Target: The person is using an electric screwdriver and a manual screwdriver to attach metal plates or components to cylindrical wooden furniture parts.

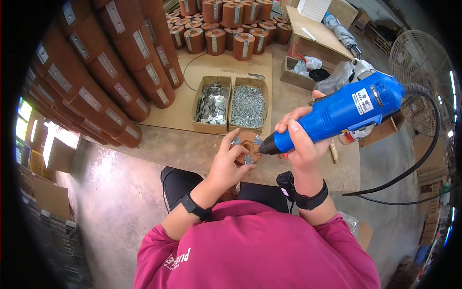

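Cylinder: held low in front of the body, at the desk's near edge; the brown cylinder looks partway through.
Plates: three metal plates show around its hole; whether each is screwed fast is too small to tell.
Driver: the blue driver slants down leftward, its tip at the right-hand plate, so that one seems in work.
Done: stacks at left and a far group bear metal strips, apparently finished on that side.
Left over: plenty of loose plates and screws in two boxes.
Left hand: reaches in from the left, fingers curled around the cylinder, gripping it.
Right hand: raised, wrist below, fingers wrapped about the driver's front.
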The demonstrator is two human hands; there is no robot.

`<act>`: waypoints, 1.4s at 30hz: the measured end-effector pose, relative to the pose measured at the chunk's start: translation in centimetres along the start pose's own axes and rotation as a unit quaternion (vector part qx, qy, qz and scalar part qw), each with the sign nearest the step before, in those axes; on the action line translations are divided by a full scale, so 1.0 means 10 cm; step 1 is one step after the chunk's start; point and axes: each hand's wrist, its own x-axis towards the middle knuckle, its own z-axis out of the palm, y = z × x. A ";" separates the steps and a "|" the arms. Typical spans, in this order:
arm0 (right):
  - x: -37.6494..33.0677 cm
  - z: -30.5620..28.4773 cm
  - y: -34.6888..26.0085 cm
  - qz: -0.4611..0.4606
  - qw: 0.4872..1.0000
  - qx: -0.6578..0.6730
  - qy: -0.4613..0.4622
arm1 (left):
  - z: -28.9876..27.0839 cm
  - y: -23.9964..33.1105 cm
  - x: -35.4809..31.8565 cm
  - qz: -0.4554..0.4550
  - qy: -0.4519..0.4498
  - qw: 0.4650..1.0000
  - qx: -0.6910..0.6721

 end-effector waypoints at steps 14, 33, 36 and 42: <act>-0.07 0.09 0.17 0.014 0.993 -0.117 -0.024 | 0.01 -0.04 -0.01 0.014 0.017 1.000 -0.009; -0.04 0.20 0.18 0.035 0.984 -0.099 -0.146 | 0.00 0.00 0.01 0.011 0.018 0.999 -0.025; -0.02 0.17 0.19 -0.030 0.979 -0.117 -0.162 | 0.03 -0.06 -0.02 -0.003 0.013 0.998 -0.054; 0.09 -0.05 -0.05 0.029 0.999 -0.015 0.043 | -0.04 0.00 0.01 0.013 -0.006 1.000 -0.015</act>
